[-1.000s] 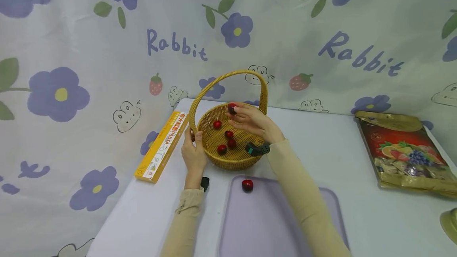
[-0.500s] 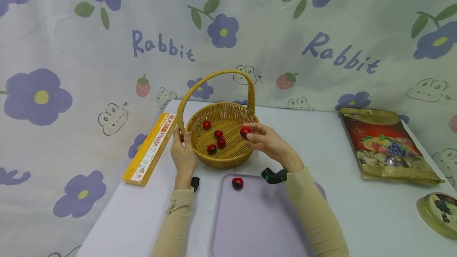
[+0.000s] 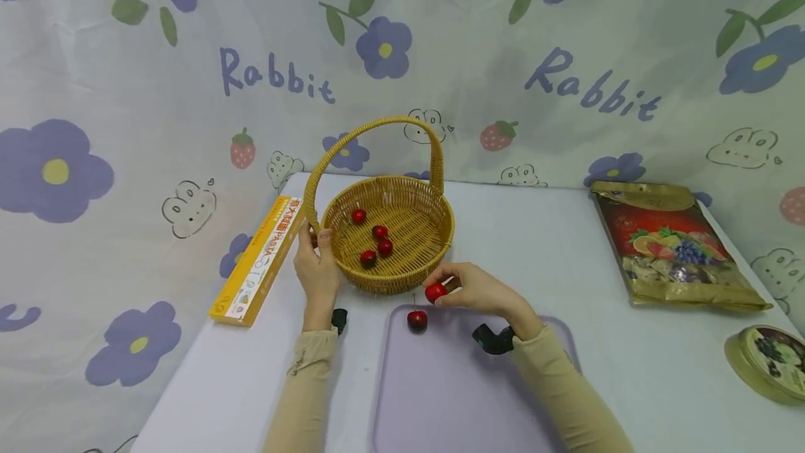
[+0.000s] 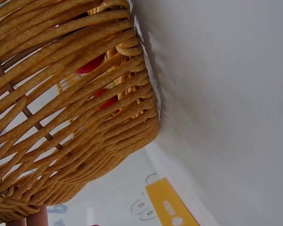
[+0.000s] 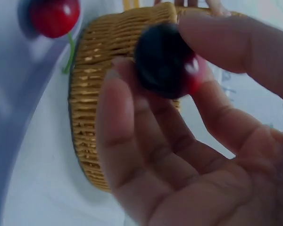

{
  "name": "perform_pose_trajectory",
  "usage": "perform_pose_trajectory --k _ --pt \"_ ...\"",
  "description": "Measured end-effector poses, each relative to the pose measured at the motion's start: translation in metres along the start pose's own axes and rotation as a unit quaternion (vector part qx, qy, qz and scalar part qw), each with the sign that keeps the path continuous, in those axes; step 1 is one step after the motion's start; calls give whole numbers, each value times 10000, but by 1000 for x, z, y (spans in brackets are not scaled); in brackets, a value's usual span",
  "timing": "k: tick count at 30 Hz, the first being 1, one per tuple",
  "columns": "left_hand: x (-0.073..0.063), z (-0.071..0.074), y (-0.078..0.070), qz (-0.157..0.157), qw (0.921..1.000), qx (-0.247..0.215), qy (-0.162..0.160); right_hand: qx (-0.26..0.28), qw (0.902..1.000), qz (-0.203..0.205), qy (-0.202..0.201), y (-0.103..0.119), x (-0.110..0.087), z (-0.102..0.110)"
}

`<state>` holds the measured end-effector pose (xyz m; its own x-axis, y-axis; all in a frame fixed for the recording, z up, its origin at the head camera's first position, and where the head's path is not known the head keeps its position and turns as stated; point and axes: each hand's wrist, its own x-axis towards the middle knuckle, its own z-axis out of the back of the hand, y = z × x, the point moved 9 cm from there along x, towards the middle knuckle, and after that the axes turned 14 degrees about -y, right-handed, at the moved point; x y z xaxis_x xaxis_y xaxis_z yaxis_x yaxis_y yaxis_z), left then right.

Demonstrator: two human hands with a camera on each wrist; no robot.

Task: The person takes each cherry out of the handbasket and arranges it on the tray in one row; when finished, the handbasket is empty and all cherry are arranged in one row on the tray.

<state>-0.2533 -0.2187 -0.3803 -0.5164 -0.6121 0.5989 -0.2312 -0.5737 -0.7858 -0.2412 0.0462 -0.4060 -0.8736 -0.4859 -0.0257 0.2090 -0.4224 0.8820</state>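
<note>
Red cherry (image 3: 434, 291), in the head view, is pinched by the right hand (image 3: 481, 291) in front of the wicker basket (image 3: 386, 283), which the left hand (image 3: 317, 270) grips at its left side. The left wrist view shows red fruit (image 4: 92, 64) through the weave. The right wrist view shows that cherry at the fingertips (image 5: 115, 103), a stemmed cherry (image 5: 54, 16) nearby.

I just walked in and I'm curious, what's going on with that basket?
A person's left hand grips the side of a wicker basket with four cherries inside. The right hand pinches another cherry outside the basket, on its near side. One more cherry lies on the purple tray.
</note>
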Motion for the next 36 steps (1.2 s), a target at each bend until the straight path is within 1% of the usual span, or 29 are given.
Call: perform_pose_trajectory --k 4,6,8,12,14,17,20,24,28,31,34,36 --pt "1 0 1 73 10000 -27 14 -77 9995 -166 243 -5 -5 -7" --pt "1 -1 0 75 10000 -54 36 -139 9993 -276 221 -11 -6 -10" --pt "2 -1 0 73 9999 -48 61 -264 9990 -345 74 -17 -8 -12" --pt "2 0 0 93 9999 -68 54 -868 9953 -219 -358 -23 -11 -19" --pt "2 0 1 107 9999 -54 37 -1177 9913 -108 -584 -22 -13 -23" --pt "2 -1 1 84 9999 -44 45 -1631 9820 31 -948 -19 -16 -26" --pt "2 -1 2 79 9999 -42 64 -1835 9752 22 -1236 -18 -18 -27" --pt "2 -1 2 65 10000 -61 33 -1886 9709 -29 -1477 -18 -20 -25" --pt "2 -2 1 14 10000 -67 27 -1828 9690 -67 -1661 -20 -22 -21" --pt "2 -1 0 1 10000 -52 -7 -1681 9716 -99 -1665 -22 -23 -20" --pt "1 0 1 33 10000 -26 -22 -1463 9767 -152 -1565 -22 -23 -21" --pt "0 0 2 69 10000 -4 1 -1394 9783 -233 -1518 -21 -24 -20"
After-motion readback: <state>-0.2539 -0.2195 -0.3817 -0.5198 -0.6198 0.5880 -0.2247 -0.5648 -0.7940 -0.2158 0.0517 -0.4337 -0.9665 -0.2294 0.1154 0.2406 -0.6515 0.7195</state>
